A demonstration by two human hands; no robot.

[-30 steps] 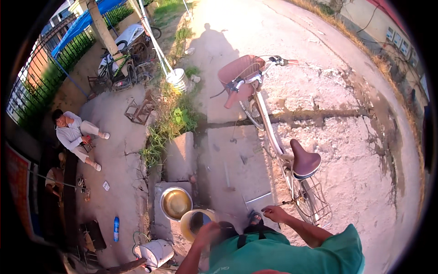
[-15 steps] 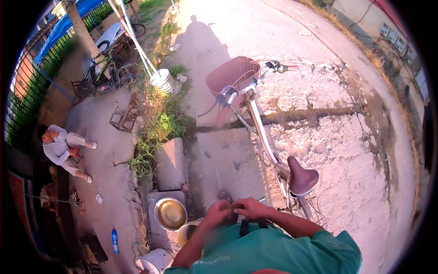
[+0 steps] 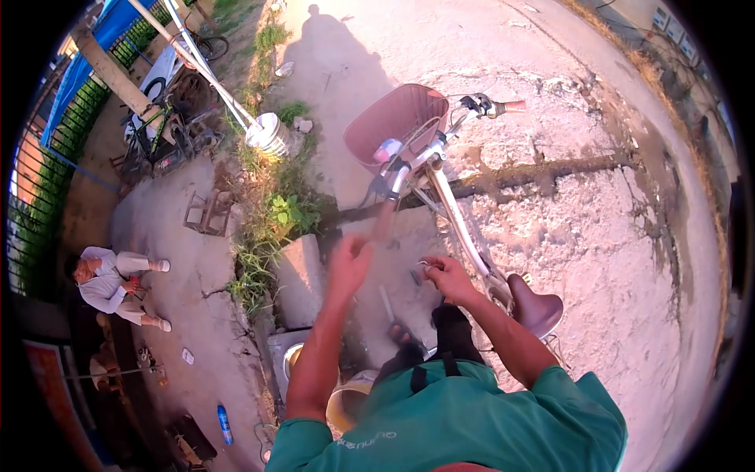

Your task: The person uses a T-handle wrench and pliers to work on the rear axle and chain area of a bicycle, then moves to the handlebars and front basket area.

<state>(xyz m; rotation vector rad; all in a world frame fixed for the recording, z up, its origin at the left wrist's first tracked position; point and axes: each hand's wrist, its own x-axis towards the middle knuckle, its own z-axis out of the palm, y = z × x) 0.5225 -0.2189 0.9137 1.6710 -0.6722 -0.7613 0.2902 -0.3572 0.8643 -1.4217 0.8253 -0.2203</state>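
A white bicycle [image 3: 456, 208] with a brown saddle [image 3: 535, 305] and a brownish front basket [image 3: 397, 126] stands before me, its front pointing away. My left hand [image 3: 350, 267], smeared by motion, is raised just below the reddish-brown left handlebar grip [image 3: 384, 220]. Whether it touches the grip I cannot tell, and its fingers are blurred. My right hand [image 3: 447, 279] is closed in a pinch beside the frame, left of the saddle. A small pale thing shows at its fingertips, too small to name.
A yellowish bucket [image 3: 346, 405] stands by my left side, with a metal basin [image 3: 292, 358] partly hidden behind my left forearm. A concrete block [image 3: 300, 283] and weeds [image 3: 283, 212] line the left edge. A person [image 3: 118, 287] sits farther left, near a blue bottle [image 3: 225, 425].
My hands, earlier together at my waist, have moved apart and forward: the left toward the handlebar grip, the right beside the frame. My view has shifted, and my left arm now partly covers the basin.
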